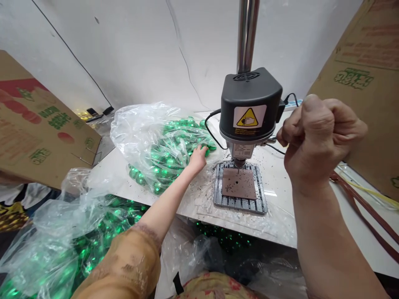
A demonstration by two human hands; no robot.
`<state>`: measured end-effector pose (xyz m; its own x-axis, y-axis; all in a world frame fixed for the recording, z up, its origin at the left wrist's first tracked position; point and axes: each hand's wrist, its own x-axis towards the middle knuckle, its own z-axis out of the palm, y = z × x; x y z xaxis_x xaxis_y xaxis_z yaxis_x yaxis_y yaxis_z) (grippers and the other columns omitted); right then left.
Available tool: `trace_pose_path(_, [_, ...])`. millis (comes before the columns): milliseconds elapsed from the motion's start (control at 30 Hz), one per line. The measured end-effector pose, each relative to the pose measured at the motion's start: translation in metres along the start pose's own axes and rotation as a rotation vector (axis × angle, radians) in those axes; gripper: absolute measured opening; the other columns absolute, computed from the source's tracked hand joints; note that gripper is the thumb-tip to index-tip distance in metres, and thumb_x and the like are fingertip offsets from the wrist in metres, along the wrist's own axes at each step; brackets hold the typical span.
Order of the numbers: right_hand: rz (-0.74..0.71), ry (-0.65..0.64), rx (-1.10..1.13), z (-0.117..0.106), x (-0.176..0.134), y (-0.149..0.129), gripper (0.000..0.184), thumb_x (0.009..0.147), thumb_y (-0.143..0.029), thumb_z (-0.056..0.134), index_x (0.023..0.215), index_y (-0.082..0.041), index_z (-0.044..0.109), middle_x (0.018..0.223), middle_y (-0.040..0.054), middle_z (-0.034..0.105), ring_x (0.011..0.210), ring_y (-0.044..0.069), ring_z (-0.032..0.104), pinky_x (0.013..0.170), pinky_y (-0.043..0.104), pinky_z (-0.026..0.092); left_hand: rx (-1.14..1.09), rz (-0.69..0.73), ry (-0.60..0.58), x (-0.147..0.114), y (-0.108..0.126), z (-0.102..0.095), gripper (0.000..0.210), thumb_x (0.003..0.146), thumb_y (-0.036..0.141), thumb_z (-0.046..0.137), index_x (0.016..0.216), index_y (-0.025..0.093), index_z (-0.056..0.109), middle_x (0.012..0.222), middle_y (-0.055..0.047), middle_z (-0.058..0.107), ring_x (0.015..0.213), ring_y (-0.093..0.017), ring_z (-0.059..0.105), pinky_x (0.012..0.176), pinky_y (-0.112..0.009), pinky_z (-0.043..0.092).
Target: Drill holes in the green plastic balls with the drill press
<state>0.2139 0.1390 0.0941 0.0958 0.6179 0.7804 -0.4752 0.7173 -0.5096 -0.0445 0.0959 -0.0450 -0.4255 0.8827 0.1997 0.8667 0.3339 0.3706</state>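
My left hand [198,158] reaches to the right end of a clear plastic bag [134,128] on the table. Its fingers are bent over a shiny green ball [204,153], among several like it. At the right, my right hand [318,137] is closed in a fist round the feed handle [270,140] of a bench drill press [251,106]; the grip itself is mostly hidden. Under the chuck [240,162], a brown square plate [239,185] with a small dark hole lies on the slotted metal base [262,203].
Dark green shavings are scattered round the base on the white table [277,207]. Another bag of shiny green pieces [90,241] lies below the table edge at the left. Cardboard boxes [43,128] stand on both sides. A brown strap [364,207] lies at the right.
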Motion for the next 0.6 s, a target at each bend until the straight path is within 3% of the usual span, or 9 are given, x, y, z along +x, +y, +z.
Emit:
trace_pose_path(133, [0.003,0.008,-0.016,0.000,0.000,-0.001,0.046,0.096,-0.027,0.058,0.057,-0.016,0.036,0.049,-0.0092,0.035,0.042,-0.001,0.038,0.043,0.020,0.028,-0.069,0.001,-0.038,0.029,-0.013,0.011,0.056,0.068,-0.005,0.064,0.118,0.017,0.073,0.117,-0.013,0.070,0.110,-0.032,0.065,0.102,-0.044,0.050])
trace_pose_path(267, [-0.018,0.028,-0.010,0.001,0.000,0.000,0.047,0.095,-0.027,0.058,0.056,-0.016,0.035,0.048,-0.0090,0.033,0.042,-0.001,0.037,0.043,0.021,0.026,-0.172,0.023,-0.005,0.027,-0.018,0.014,0.048,0.071,0.004,0.071,0.118,0.013,0.074,0.107,-0.013,0.074,0.105,-0.031,0.066,0.099,-0.043,0.051])
trace_pose_path(333, [-0.022,0.030,-0.018,0.002,-0.001,0.000,0.047,0.095,-0.028,0.058,0.056,-0.016,0.034,0.048,-0.0088,0.032,0.042,0.000,0.039,0.043,0.022,0.026,-0.281,0.046,0.029,0.016,-0.017,0.012,0.045,0.077,0.015,0.074,0.121,0.014,0.072,0.108,-0.011,0.074,0.102,-0.028,0.068,0.095,-0.040,0.053])
trace_pose_path(467, [-0.006,0.047,-0.019,0.003,0.000,0.000,0.048,0.094,-0.028,0.059,0.055,-0.017,0.035,0.047,-0.0080,0.033,0.042,0.001,0.038,0.043,0.024,0.027,-0.754,0.067,0.078,-0.020,-0.008,0.002,0.053,0.077,0.036,0.082,0.125,0.016,0.069,0.113,-0.010,0.073,0.095,-0.022,0.068,0.087,-0.034,0.055])
trace_pose_path(600, [-0.017,0.066,-0.017,0.003,0.000,0.000,0.042,0.092,-0.024,0.059,0.055,-0.022,0.038,0.046,-0.0072,0.033,0.040,0.006,0.035,0.042,0.032,0.025,-1.076,0.016,0.036,-0.058,0.008,-0.008,0.063,0.077,0.050,0.084,0.130,0.022,0.067,0.121,-0.010,0.070,0.091,-0.019,0.068,0.077,-0.030,0.056])
